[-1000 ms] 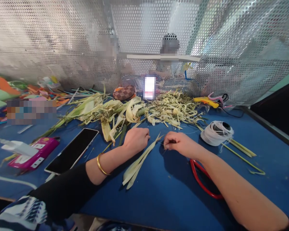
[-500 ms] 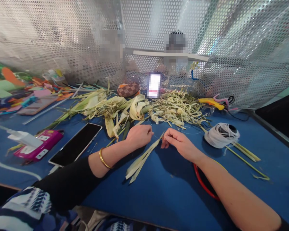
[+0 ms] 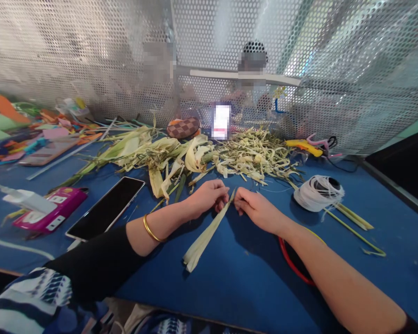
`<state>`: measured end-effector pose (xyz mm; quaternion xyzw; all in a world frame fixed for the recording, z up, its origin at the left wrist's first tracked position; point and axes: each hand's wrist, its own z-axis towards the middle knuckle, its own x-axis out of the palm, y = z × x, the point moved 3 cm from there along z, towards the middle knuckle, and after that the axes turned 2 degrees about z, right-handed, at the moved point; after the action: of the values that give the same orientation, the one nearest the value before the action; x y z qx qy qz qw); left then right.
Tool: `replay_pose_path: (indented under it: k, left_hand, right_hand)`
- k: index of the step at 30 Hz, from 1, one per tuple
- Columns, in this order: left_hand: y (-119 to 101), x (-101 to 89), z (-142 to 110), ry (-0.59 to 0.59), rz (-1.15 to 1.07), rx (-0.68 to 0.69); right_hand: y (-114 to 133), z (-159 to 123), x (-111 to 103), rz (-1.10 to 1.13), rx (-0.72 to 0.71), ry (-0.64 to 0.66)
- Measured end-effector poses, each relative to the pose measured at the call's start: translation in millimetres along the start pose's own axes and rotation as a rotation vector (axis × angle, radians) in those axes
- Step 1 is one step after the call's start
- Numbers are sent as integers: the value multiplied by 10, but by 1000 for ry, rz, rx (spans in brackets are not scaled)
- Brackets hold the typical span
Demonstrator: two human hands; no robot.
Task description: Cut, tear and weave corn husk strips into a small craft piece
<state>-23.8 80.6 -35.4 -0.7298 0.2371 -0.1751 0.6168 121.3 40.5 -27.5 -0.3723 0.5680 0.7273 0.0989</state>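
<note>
A pale corn husk strip point(image 3: 206, 238) slants between my hands above the blue table. Its narrow tip is up between my fingers, and its wide end hangs toward me. My left hand point(image 3: 211, 198), with a gold bangle on the wrist, is closed, its fingertips against the strip near the tip. On the other side, my right hand point(image 3: 256, 208) is closed too, its fingers pinched at the strip's upper end. The exact grip of the fingertips is partly hidden. Behind my hands lie a heap of corn husks point(image 3: 135, 150) and a pile of shredded husk point(image 3: 256, 155).
A white thread spool point(image 3: 318, 194) and cut stalks point(image 3: 355, 217) lie right. Under my right forearm is a red-rimmed round object point(image 3: 292, 264). Left are a dark phone point(image 3: 107, 206) and a magenta power strip point(image 3: 52, 213). Perforated metal mesh point(image 3: 209, 41) stands behind.
The husk strip has turned; its two split tails now look like one wider piece. My left hand's fingers have moved right, to the strip. My right hand has barely moved.
</note>
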Motion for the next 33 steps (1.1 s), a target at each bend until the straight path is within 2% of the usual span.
replay_pose_path:
  k: [4, 11, 13, 17, 20, 25, 33]
  left_hand:
    - [-30, 23, -19, -14, 161, 15]
    - [-40, 2, -46, -37, 247, 0]
    - [-33, -13, -49, -32, 218, -47]
    - [-26, -38, -58, -5, 10, -172]
    - [-27, -39, -77, 27, -97, -221]
    - [-58, -8, -123, 91, -25, -188]
    - [-60, 65, -140, 99, 126, -111]
  right_hand:
    - [9, -25, 2, -90, 7, 34]
    - [36, -29, 18, -138, 34, 50]
    - [31, -18, 18, -56, 65, 55]
    - [39, 5, -4, 292, 117, 60]
    - [61, 15, -41, 444, 118, -17]
    - [53, 37, -29, 575, 170, -162]
    - [29, 33, 62, 794, 272, -188]
